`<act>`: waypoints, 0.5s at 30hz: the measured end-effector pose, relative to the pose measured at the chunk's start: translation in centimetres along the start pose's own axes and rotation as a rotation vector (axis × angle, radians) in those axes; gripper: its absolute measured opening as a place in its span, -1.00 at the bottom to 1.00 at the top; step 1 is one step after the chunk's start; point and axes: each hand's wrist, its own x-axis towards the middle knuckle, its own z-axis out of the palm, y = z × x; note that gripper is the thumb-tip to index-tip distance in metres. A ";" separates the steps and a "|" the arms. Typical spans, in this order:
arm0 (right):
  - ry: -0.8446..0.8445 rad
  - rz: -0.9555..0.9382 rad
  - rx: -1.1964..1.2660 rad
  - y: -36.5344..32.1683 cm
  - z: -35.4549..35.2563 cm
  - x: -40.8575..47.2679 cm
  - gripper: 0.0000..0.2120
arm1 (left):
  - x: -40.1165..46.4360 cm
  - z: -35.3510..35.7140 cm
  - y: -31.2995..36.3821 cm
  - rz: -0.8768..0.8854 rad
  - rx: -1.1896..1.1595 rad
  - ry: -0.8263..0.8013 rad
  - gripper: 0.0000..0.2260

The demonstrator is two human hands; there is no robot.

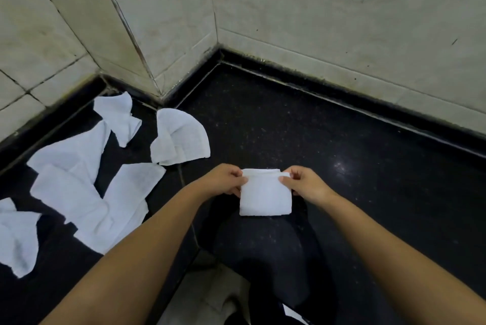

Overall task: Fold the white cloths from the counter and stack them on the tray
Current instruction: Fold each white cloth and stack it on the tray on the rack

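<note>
A small folded white cloth (pixel 265 197) hangs in front of me, held by its top edge over the black counter (pixel 342 156). My left hand (pixel 226 180) pinches its top left corner. My right hand (pixel 305 182) pinches its top right corner. Several unfolded white cloths lie loose on the counter to the left: one (pixel 181 137) close to the corner, a pile (pixel 86 187) nearer me, and another (pixel 18 235) at the left edge. No tray is in view.
Tiled walls (pixel 315 8) enclose the counter at the back and left, meeting at a corner. The counter's front edge runs below my arms, with pale floor (pixel 200 295) and my dark trousers (pixel 273 259) beneath.
</note>
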 end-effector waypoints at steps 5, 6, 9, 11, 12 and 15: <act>0.152 0.052 -0.148 -0.9 0.8 3.3 -0.93 | 3.2 0.0 0.3 -0.059 0.203 0.223 -0.83; 0.161 0.061 -0.191 -0.9 1.0 3.7 -0.93 | 3.8 0.2 0.1 -0.076 0.244 0.248 -0.85; 0.175 0.064 -0.366 -0.5 1.6 4.2 -0.88 | 4.6 0.9 -0.3 -0.138 0.338 0.262 -0.89; 0.198 0.042 -0.479 -0.2 1.9 4.2 -0.82 | 4.6 1.2 -0.1 -0.166 0.402 0.283 -0.90; 0.211 0.029 -0.504 -0.2 1.9 4.2 -0.79 | 4.4 1.3 0.0 -0.177 0.436 0.300 -0.88; 0.252 0.054 -0.495 -0.2 1.6 3.7 -0.68 | 3.6 1.8 -0.3 -0.192 0.478 0.391 -0.76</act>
